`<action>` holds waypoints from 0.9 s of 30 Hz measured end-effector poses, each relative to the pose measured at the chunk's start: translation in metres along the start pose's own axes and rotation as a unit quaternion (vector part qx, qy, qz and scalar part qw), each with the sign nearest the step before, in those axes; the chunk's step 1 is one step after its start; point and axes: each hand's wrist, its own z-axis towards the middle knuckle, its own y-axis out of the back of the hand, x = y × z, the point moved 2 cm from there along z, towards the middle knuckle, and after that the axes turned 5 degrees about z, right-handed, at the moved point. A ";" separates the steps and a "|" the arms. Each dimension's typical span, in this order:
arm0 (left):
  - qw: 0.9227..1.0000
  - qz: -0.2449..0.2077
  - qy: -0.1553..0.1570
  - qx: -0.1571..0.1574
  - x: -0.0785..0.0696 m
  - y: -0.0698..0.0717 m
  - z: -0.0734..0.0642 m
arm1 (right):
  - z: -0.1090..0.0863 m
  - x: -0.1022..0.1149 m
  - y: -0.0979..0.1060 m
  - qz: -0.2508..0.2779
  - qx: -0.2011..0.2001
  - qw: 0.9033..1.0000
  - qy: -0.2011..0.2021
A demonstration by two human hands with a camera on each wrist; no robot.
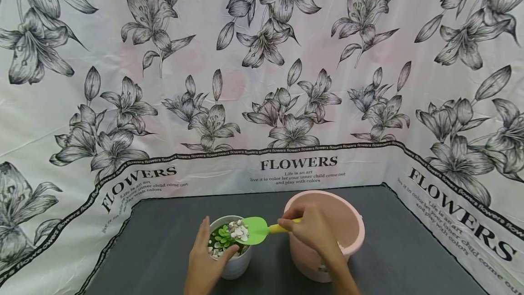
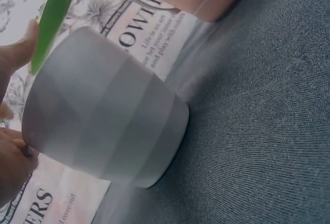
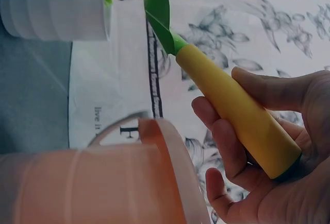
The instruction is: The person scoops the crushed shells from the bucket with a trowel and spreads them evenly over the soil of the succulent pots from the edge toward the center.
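In the head view, a white flowerpot [image 1: 236,268] holds a green succulent [image 1: 223,236] and pale pebbles [image 1: 216,252]. My left hand [image 1: 204,258] holds the pot at its rim, fingers on the left side and thumb at the near right. With my right hand [image 1: 313,229] I grip the yellow handle [image 3: 237,110] of a toy-like garden shovel, its green blade [image 1: 257,230] tilted over the pot's right rim. White pebbles [image 1: 239,230] lie at the blade's tip, above the soil. The ridged pot wall [image 2: 108,110] fills the left wrist view.
A pink bucket [image 1: 356,236] stands right of the pot, under my right forearm; its contents are mostly hidden. Its handle [image 3: 116,126] shows in the right wrist view. Dark grey cloth [image 1: 163,240] covers the table, and a flower-printed curtain [image 1: 229,172] encloses the back and sides.
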 end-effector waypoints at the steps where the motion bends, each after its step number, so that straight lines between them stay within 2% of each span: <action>1: 1.000 -0.003 0.014 0.005 0.001 0.001 0.000 | 0.001 0.001 -0.003 -0.002 0.004 1.000 0.005; 5: 0.996 -0.021 0.076 0.029 0.006 0.002 0.001 | 0.004 0.003 -0.016 -0.011 0.020 0.999 0.027; 10: 0.988 -0.061 0.119 0.070 0.017 -0.004 0.000 | 0.007 0.006 -0.030 -0.007 0.046 0.998 0.035; 12: 0.986 -0.079 0.125 0.079 0.022 -0.006 -0.001 | 0.008 0.008 -0.035 0.009 0.061 0.998 0.030; 16: 0.983 -0.119 0.117 0.078 0.025 -0.009 -0.003 | 0.008 0.012 -0.041 -0.004 0.075 0.996 0.037; 20: 0.979 -0.151 0.117 0.069 0.025 -0.012 -0.003 | 0.007 0.020 -0.050 -0.044 0.069 0.994 0.070; 24: 0.978 -0.140 0.138 0.071 0.024 -0.014 -0.002 | 0.006 0.029 -0.061 -0.061 0.065 0.989 0.114; 27: 0.981 -0.117 0.141 0.069 0.022 -0.012 -0.001 | 0.005 0.035 -0.066 -0.087 0.054 0.984 0.145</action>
